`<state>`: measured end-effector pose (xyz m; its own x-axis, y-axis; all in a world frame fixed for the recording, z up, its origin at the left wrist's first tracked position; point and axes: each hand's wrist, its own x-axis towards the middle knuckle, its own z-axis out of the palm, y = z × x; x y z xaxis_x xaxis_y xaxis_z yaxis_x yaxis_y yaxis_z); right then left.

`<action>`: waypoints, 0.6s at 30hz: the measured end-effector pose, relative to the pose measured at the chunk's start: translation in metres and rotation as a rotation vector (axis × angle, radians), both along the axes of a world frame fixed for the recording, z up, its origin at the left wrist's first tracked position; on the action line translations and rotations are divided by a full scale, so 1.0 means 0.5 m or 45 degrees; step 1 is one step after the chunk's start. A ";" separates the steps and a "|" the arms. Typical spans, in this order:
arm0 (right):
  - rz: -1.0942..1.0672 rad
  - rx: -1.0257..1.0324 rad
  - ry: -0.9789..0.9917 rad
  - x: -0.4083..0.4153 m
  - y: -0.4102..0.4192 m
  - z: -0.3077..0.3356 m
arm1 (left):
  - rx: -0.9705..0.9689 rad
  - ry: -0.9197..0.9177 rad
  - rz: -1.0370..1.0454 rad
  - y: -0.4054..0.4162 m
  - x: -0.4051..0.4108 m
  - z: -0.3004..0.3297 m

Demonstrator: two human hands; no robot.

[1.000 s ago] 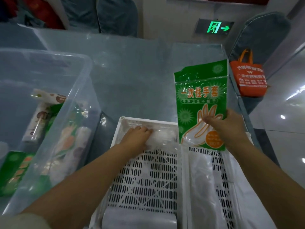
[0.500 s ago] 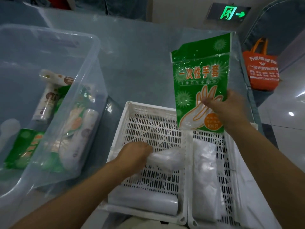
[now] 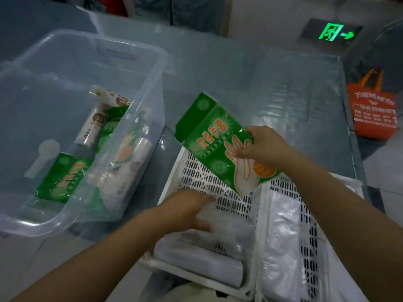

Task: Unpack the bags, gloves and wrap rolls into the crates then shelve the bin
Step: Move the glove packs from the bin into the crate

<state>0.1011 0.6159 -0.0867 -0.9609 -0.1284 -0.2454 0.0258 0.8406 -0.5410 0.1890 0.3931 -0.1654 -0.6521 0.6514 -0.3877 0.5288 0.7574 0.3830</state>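
My right hand (image 3: 265, 146) grips a green pack of disposable gloves (image 3: 220, 144), tilted to the left over the far end of the left white slotted crate (image 3: 209, 182). My left hand (image 3: 189, 207) presses a clear roll of plastic bags (image 3: 226, 225) down inside that crate, just behind another bag roll (image 3: 202, 261) lying at its near end. The right white crate (image 3: 305, 214) holds a long pack of clear bags (image 3: 281, 247). The clear plastic bin (image 3: 141, 68) on the left holds wrap rolls (image 3: 94, 123) and another green glove pack (image 3: 63, 177).
The crates and bin sit on a table under a blue-grey plastic cover (image 3: 272, 88). An orange tote bag (image 3: 374, 110) stands on the floor past the table's right edge. A green exit sign (image 3: 331, 32) glows on the far wall.
My right hand has lowered the glove pack and tipped it leftward over the left crate. My left hand has dragged the clear bag roll toward the crate's near end.
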 end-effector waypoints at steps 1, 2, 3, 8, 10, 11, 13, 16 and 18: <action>0.094 0.107 -0.031 -0.010 -0.010 -0.004 | 0.052 0.073 0.084 0.003 -0.012 0.011; 0.181 0.199 -0.070 -0.020 -0.021 -0.008 | 0.129 0.187 0.165 0.007 -0.024 0.023; 0.258 0.278 -0.116 -0.028 -0.030 -0.014 | 0.203 0.342 0.220 0.011 -0.035 0.032; 0.445 0.482 -0.250 -0.057 -0.053 -0.058 | 0.132 0.962 0.130 0.024 -0.079 0.021; 0.482 0.545 -0.234 -0.065 -0.060 -0.075 | -0.022 0.918 0.047 0.030 -0.098 0.002; 0.483 0.585 -0.204 -0.068 -0.063 -0.082 | -0.069 0.864 0.020 0.035 -0.108 -0.012; 0.465 0.669 -0.101 -0.074 -0.062 -0.093 | -0.141 0.688 0.024 0.042 -0.127 -0.038; 0.378 0.583 -0.019 -0.077 -0.045 -0.105 | -0.160 0.602 0.080 0.046 -0.139 -0.066; 0.273 0.494 0.001 -0.076 -0.024 -0.109 | -0.125 0.581 0.096 0.046 -0.142 -0.078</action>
